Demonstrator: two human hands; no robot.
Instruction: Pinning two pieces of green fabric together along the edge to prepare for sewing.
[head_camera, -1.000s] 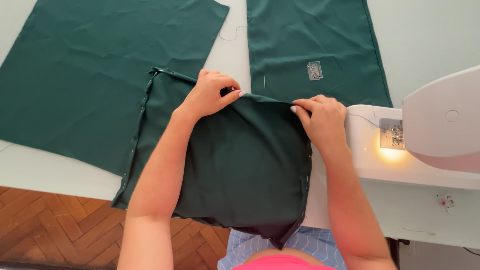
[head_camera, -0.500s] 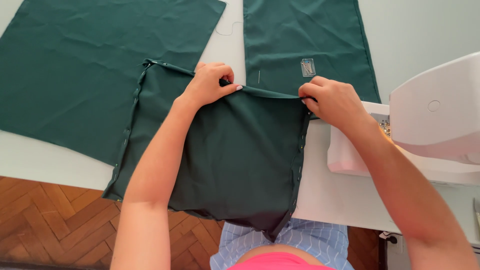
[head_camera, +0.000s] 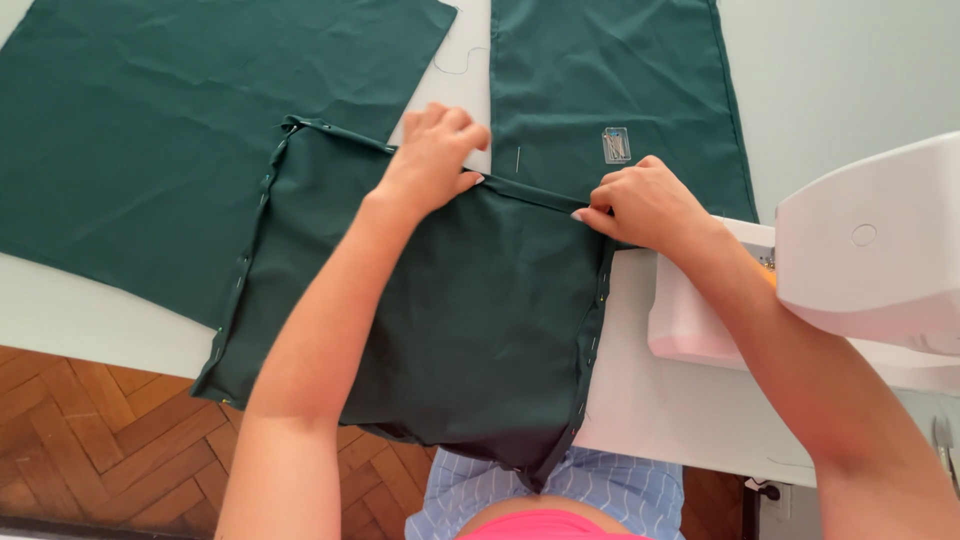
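table (head_camera: 690, 410): white, fills most of the frame; I see wood parquet floor (head_camera: 90, 430) at lower left.
big fabric panel (head_camera: 170, 120): dark green, flat, upper left of frame.
pinned fabric piece (head_camera: 450, 320): dark green, centre of frame, lower part hangs over the table's near edge; pins run down both side edges.
narrow fabric panel (head_camera: 620, 80): dark green, top centre-right, just beyond the pinned piece.
sewing machine (head_camera: 860, 270): white, right edge of frame.
left hand (head_camera: 432, 150): fingers curled, pinching the top folded edge of the pinned piece, centre top.
right hand (head_camera: 645, 205): clamped on the same edge at its right corner, beside the machine.
pin box (head_camera: 616, 145): small, clear, lying on the narrow panel, just above the right hand.
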